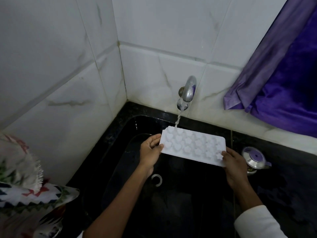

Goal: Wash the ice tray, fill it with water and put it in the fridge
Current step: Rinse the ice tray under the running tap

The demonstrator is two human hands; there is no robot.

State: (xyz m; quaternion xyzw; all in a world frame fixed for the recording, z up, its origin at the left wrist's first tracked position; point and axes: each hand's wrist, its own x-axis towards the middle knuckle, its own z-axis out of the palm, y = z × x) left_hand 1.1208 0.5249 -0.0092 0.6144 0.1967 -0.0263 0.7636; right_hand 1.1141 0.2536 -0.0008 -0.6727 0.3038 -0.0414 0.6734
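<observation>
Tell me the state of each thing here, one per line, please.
Tap: open, water running.
Ice tray: held over the sink, under the stream at its far left corner.
Left hand: gripping the tray's left end.
Right hand: gripping the tray's right end.
Sink: drain uncovered.

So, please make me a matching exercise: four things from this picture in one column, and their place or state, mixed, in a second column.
Things:
1. ice tray
2. tap
3. steel pot
4. purple curtain

Place or state:
A. hangs at the upper right
B. running, fixed to the tiled wall
C. held at both ends over the sink
D. stands on the dark counter, right of the sink

Pairs: 1-C, 2-B, 3-D, 4-A
</observation>
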